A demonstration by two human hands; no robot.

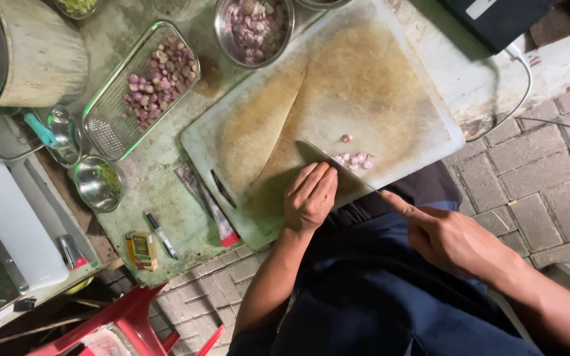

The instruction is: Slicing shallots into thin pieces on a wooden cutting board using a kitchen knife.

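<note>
Right grip: right hand (pixel 453 238) wrapped around the handle of a knife (pixel 334 165), forefinger stretched along the blade's spine.
Left grip: left hand (pixel 310 196) open and flat, palm down on the blade; holds nothing.
Blade: lies across the near edge of the cutting board (pixel 364 86), just beside the sliced shallot pieces (pixel 354 158).
Cutting board: pale, stained, resting on the green tabletop (pixel 146 178).
Far left: wire basket (pixel 110 128) of peeled shallots.
Far centre: steel bowl (pixel 222 33) of shallots.
</note>
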